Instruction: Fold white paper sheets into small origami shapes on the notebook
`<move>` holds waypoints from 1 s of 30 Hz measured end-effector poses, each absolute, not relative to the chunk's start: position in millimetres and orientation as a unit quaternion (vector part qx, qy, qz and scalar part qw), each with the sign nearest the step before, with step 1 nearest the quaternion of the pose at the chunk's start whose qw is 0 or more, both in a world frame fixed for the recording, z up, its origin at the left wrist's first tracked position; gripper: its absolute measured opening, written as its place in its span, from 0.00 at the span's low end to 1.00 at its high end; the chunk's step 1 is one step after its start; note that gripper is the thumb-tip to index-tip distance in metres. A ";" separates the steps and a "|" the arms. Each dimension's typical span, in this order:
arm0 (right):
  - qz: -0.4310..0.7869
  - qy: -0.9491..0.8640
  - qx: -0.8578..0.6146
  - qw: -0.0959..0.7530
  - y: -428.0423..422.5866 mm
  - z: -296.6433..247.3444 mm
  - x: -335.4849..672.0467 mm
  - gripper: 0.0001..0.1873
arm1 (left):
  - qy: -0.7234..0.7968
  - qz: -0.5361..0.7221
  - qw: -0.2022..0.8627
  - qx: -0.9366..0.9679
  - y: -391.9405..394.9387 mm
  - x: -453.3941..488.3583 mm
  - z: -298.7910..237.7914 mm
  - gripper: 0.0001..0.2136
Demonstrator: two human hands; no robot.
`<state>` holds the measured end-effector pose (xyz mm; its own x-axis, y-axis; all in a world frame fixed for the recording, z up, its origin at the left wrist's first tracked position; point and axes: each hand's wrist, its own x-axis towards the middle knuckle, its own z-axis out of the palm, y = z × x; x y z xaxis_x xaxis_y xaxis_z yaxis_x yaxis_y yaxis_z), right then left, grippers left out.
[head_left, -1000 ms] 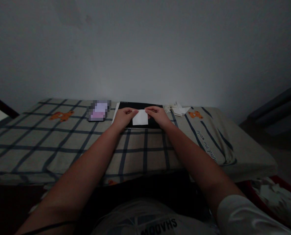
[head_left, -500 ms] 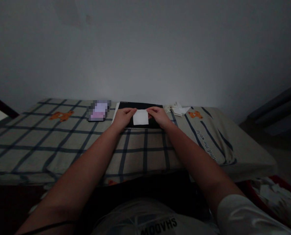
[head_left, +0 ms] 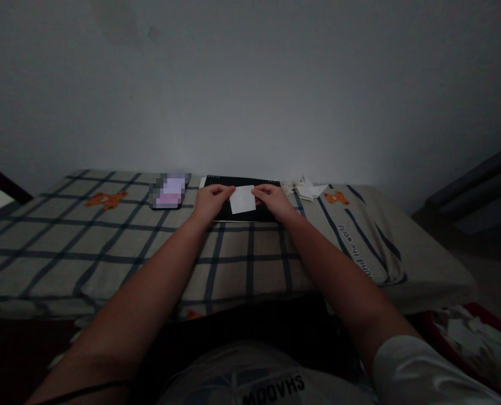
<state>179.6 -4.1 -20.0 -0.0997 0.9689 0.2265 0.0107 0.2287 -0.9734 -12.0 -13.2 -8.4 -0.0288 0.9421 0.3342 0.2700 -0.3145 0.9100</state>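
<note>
A small white square of paper (head_left: pixel 242 199) is held between both hands over a black board (head_left: pixel 242 183) that lies on the checked bed cover (head_left: pixel 107 242). My left hand (head_left: pixel 210 201) pinches the paper's left edge with closed fingers. My right hand (head_left: pixel 273 200) pinches its right edge the same way. The paper sits slightly tilted, its right side higher.
A blurred pink and white object (head_left: pixel 170 191) lies left of the board. A heap of folded white paper pieces (head_left: pixel 307 188) rests to the right of it. More white scraps fill a red container (head_left: pixel 473 332) at the lower right. A plain wall stands behind the bed.
The paper has turned a little and lifted at its right side; both hands stay pinched on its edges in nearly the same place.
</note>
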 end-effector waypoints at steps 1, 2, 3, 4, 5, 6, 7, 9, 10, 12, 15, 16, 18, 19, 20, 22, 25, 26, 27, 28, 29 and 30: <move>0.455 -0.586 -0.421 0.522 -4.1 -20.0 179.7 0.10 | 0.488 0.524 0.326 0.617 -13.0 -11.9 -8.8 0.15; 0.452 -0.590 -0.421 0.520 -4.0 -20.1 179.9 0.09 | 0.483 0.525 0.332 0.617 -12.9 -11.6 -9.4 0.14; 0.448 -0.593 -0.421 0.520 -3.8 -20.3 180.3 0.09 | 0.475 0.527 0.338 0.619 -12.8 -11.3 -10.0 0.14; 0.445 -0.596 -0.420 0.520 -3.7 -20.6 180.6 0.09 | 0.466 0.527 0.343 0.622 -12.9 -10.9 -10.5 0.14; 0.442 -0.601 -0.419 0.518 -3.7 -20.9 180.9 0.08 | 0.458 0.526 0.348 0.626 -13.1 -10.5 -11.0 0.14; 0.441 -0.607 -0.416 0.513 -3.9 -21.2 181.0 0.08 | 0.453 0.522 0.351 0.631 -13.3 -10.2 -11.4 0.15; 0.440 -0.614 -0.413 0.508 -4.2 -21.5 180.9 0.08 | 0.449 0.517 0.351 0.639 -13.4 -10.0 -11.6 0.15; 0.438 -0.626 -0.409 0.499 -5.3 -21.7 180.3 0.09 | 0.448 0.503 0.342 0.656 -13.4 -10.1 -11.8 0.15; 0.437 -0.629 -0.408 0.497 -5.8 -21.8 180.0 0.09 | 0.449 0.497 0.334 0.663 -13.2 -10.4 -11.8 0.15; 0.435 -0.630 -0.410 0.496 -6.5 -21.8 179.4 0.10 | 0.455 0.493 0.315 0.671 -12.6 -11.3 -11.5 0.14; 0.430 -0.636 -0.417 0.486 -6.5 -21.8 179.4 0.11 | 0.461 0.500 0.302 0.668 -12.7 -12.2 -10.2 0.14; 0.426 -0.642 -0.420 0.479 -6.4 -21.7 179.5 0.11 | 0.460 0.503 0.303 0.665 -13.1 -12.2 -9.6 0.14; 0.411 -0.653 -0.430 0.469 -6.2 -21.4 179.7 0.10 | 0.461 0.507 0.307 0.660 -14.4 -11.7 -8.7 0.13; 0.402 -0.658 -0.434 0.466 -6.2 -21.2 179.8 0.10 | 0.463 0.509 0.307 0.657 -15.0 -11.3 -8.4 0.13; 0.393 -0.661 -0.438 0.465 -6.2 -20.9 179.9 0.10 | 0.466 0.511 0.307 0.654 -15.2 -11.0 -8.4 0.13; 0.380 -0.665 -0.444 0.465 -6.3 -20.3 180.0 0.09 | 0.471 0.513 0.310 0.647 -14.8 -10.5 -9.3 0.12; 0.378 -0.666 -0.444 0.465 -6.2 -20.0 180.5 0.09 | 0.467 0.507 0.328 0.647 -12.5 -10.7 -11.9 0.13; 0.380 -0.665 -0.442 0.467 -6.1 -20.2 180.7 0.09 | 0.463 0.503 0.330 0.651 -11.8 -11.0 -12.6 0.13; 0.382 -0.664 -0.439 0.469 -5.9 -20.5 180.8 0.10 | 0.459 0.500 0.328 0.657 -11.2 -11.4 -13.0 0.13; 0.386 -0.663 -0.435 0.471 -5.6 -21.1 180.8 0.10 | 0.458 0.498 0.322 0.662 -10.9 -11.7 -13.1 0.13; 0.395 -0.661 -0.430 0.472 -5.3 -21.9 180.6 0.11 | 0.460 0.500 0.315 0.663 -10.7 -12.1 -12.9 0.13; 0.407 -0.657 -0.423 0.473 -4.9 -22.8 180.3 0.12 | 0.465 0.504 0.308 0.660 -10.6 -12.3 -12.5 0.13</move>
